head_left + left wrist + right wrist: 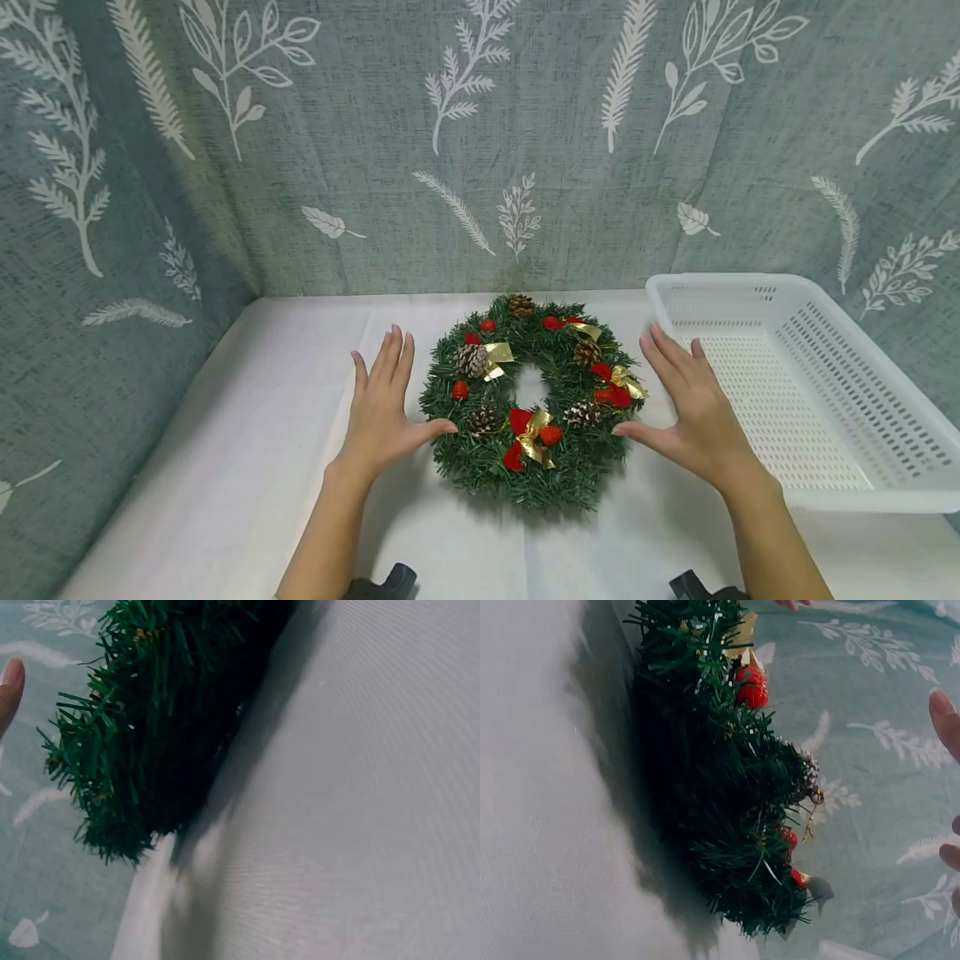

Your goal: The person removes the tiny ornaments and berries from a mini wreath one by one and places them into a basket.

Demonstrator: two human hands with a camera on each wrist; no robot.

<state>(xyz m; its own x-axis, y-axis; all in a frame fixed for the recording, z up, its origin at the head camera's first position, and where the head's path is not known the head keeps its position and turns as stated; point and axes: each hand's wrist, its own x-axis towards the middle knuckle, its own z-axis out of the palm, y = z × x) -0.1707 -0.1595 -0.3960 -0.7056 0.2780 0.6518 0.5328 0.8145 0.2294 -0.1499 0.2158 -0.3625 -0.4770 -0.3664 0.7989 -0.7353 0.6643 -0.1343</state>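
A green Christmas wreath with pine cones, red berries and red and gold bows lies on the white table in the head view. To its left is my left hand, fingers straight and thumb stretched toward the wreath's edge. My right hand mirrors it on the other side, its thumb tip right by the rim. Neither hand grips anything. The left wrist view shows the wreath's side with one fingertip at the left. In the right wrist view the wreath stands between table and several fingertips.
A white perforated plastic basket stands at the right, partly behind my right hand. White cloth covers the table. Grey-green curtains with white leaf prints hang behind and at the left side.
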